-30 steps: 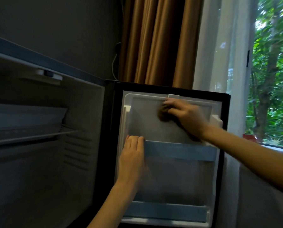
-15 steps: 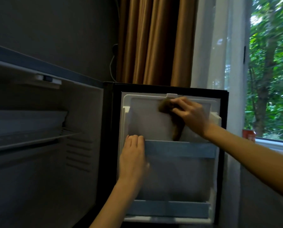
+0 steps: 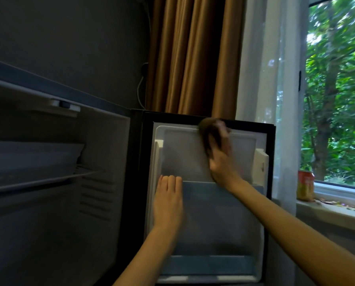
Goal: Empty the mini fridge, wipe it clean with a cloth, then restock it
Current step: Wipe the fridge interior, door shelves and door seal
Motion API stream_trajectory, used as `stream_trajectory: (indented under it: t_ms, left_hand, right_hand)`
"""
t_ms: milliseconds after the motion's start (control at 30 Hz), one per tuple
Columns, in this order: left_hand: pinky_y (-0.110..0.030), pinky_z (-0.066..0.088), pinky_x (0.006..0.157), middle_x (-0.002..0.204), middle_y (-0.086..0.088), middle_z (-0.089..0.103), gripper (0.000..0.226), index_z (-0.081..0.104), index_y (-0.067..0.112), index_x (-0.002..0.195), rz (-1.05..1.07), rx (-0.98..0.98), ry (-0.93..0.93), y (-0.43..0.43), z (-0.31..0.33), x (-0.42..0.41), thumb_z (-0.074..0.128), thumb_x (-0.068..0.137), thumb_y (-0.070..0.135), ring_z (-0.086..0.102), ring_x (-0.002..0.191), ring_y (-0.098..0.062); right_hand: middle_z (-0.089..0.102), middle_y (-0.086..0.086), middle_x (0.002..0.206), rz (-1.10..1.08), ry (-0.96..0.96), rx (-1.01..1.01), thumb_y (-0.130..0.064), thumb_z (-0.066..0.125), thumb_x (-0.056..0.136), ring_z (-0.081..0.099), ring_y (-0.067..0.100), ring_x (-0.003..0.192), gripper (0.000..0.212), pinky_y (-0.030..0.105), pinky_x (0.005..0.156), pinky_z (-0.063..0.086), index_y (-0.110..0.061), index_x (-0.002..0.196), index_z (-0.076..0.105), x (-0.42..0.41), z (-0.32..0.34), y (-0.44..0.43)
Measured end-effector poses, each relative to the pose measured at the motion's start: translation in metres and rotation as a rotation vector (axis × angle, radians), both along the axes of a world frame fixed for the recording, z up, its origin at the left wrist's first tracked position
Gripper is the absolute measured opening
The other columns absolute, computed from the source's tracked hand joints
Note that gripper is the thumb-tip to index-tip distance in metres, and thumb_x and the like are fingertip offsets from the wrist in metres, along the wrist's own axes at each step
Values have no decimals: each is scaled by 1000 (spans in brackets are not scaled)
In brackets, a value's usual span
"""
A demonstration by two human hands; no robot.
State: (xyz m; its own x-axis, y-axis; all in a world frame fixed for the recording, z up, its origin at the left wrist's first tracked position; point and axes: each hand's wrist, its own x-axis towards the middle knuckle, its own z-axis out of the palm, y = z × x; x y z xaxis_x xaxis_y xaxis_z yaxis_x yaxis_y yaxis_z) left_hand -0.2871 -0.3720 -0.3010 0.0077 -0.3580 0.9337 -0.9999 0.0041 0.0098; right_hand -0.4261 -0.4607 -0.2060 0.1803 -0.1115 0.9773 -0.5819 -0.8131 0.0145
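It seems a private room, in a home or a hotel: a mini fridge (image 3: 102, 223) at the left against a dark wall (image 3: 69, 38), brown curtains (image 3: 193, 58) and a thin white curtain (image 3: 271, 79) far behind, a drink can (image 3: 305, 185) on the right windowsill (image 3: 337, 211).

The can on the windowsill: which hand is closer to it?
Right. The right hand, gripping the brown cloth against the upper fridge door, is left of the can. The left hand rests on the far-left end of the door shelf, further away.
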Motion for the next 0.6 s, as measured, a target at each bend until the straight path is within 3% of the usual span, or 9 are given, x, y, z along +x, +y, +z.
stream_trajectory:
  t_ms: [100,167,233,300,400,500,600]
  left_hand:
    - [-42,35,105,87,-11,59,51,67,0,105,77,41,-24,-6,-4,3,73,56,9,50,90,-29]
    - [-43,30,104,88,-13,59,57,62,-2,108,104,35,-39,-9,-7,4,74,52,8,43,92,-29]
    - [-43,30,105,87,-13,58,53,59,-3,107,112,14,-56,-8,-6,2,64,55,9,43,91,-30]
    - [-43,38,104,83,-12,57,45,63,-2,101,104,47,-49,-2,-2,0,53,59,11,51,87,-30]
    - [-42,48,96,78,-8,56,34,65,4,91,85,110,-42,8,4,-3,54,59,8,59,77,-28]
    - [-39,54,87,76,-6,55,25,63,8,84,91,141,-20,12,10,-5,57,60,6,59,74,-26]
    - [-37,46,99,88,-5,55,33,60,10,96,84,200,3,16,13,-10,67,64,7,57,87,-24]
  right_hand:
    - [19,6,160,-47,288,-173,-15,31,100,13,19,149,51,33,116,26,-10,150,31,32,30,4]
    - [33,8,155,-72,396,-233,-7,45,97,28,24,144,47,38,110,37,-9,143,45,47,43,6]
    - [46,13,145,-171,478,-353,-3,54,91,45,31,133,42,41,93,51,-5,133,56,47,49,8]
    - [54,16,137,-223,412,-359,-10,47,92,54,34,123,39,44,85,57,-4,129,59,28,49,7]
    - [53,13,134,-325,275,-343,-8,57,91,55,33,117,42,45,80,58,-8,132,50,-16,39,4]
    - [55,17,130,-466,175,-207,-11,52,95,60,40,103,34,47,75,55,-2,128,53,-49,39,8]
    - [64,25,107,-604,120,-133,10,75,68,63,45,93,37,52,71,57,9,104,65,-72,36,5]
